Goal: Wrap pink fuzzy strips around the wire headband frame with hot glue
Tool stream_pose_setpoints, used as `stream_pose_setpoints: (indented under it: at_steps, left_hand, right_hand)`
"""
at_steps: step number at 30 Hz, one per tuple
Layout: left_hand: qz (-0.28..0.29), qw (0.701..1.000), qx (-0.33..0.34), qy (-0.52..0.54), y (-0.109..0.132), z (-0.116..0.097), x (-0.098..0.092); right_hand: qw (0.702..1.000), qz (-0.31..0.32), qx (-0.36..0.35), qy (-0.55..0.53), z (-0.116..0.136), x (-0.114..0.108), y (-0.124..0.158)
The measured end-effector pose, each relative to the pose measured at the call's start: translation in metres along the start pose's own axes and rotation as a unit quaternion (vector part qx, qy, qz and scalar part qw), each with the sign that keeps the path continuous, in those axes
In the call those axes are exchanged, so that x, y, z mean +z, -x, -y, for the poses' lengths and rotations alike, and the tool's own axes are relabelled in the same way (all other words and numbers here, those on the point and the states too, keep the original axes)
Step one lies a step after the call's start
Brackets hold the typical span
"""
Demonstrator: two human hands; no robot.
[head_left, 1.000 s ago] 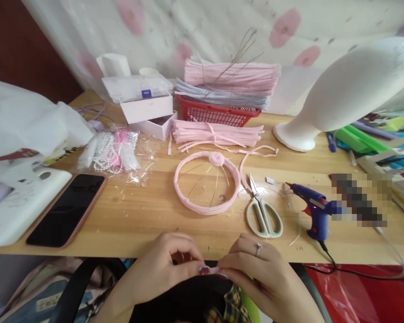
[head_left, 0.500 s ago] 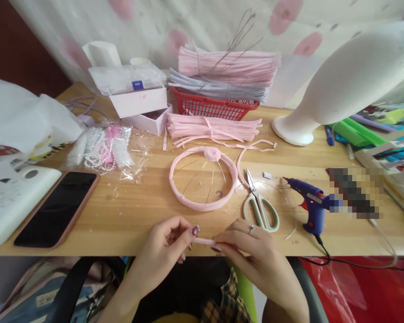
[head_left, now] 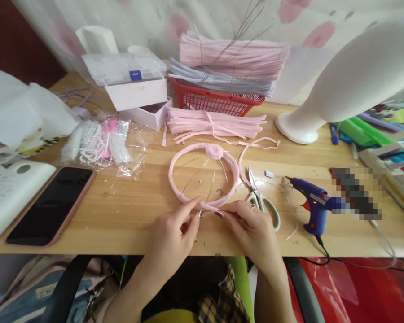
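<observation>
My left hand [head_left: 178, 229] and my right hand [head_left: 251, 226] pinch the two ends of a short pink chenille stem [head_left: 209, 207] between thumb and fingers. They hold it right by the near side of a pink ring [head_left: 170, 172] lying on the table; whether it touches the ring I cannot tell. On the ring's far side sits a pink coiled disc [head_left: 214, 151], with thin wires fanning across the inside. Scissors [head_left: 272, 211] with pale green handles lie beside my right hand, which covers part of one handle.
A blue hot glue gun [head_left: 314, 202] stands at the right with its light on. Behind the ring are a bundle of pink stems [head_left: 215, 123] and a red basket [head_left: 218, 101]. A phone [head_left: 52, 206] and bagged pearl beads [head_left: 103, 141] lie left; a white mannequin form [head_left: 298, 128] rises right.
Both hands have moved forward from the table's front edge to the near side of the ring, carrying the short pink stem. The view has shifted slightly.
</observation>
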State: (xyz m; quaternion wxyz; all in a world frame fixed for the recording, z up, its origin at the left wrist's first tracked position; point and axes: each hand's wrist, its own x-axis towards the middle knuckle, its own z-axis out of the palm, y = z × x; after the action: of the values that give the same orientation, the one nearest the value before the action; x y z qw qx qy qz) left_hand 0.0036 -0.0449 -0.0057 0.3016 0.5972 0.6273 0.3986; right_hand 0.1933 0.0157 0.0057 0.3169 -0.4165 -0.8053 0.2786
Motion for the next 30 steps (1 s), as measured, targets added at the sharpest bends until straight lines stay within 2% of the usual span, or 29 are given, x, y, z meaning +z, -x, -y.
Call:
stream_pose_setpoints:
  at_steps: [5, 11, 16, 25, 30]
  left_hand:
    - [-0.031, 0.998, 0.013, -0.059, -0.005, 0.001, 0.004]
    - [-0.035, 0.996, 0.003, -0.079, -0.004, 0.003, 0.003]
    - [-0.033, 0.995, -0.005, -0.095, -0.003, 0.002, 0.004]
    - [-0.002, 0.999, -0.036, -0.019, -0.009, -0.006, 0.013]
    - [0.023, 0.990, -0.104, 0.090, -0.017, -0.006, 0.017]
  right_hand:
    - [0.999, -0.001, 0.012, 0.030, -0.003, 0.000, 0.002]
    - [0.998, 0.020, 0.015, 0.062, -0.003, -0.005, 0.005]
    - [0.997, 0.010, 0.009, 0.079, -0.003, -0.005, 0.008]
    - [0.997, 0.006, -0.008, 0.077, -0.002, -0.006, 0.006]
    - [0.997, 0.012, -0.006, 0.078, -0.002, -0.009, 0.007]
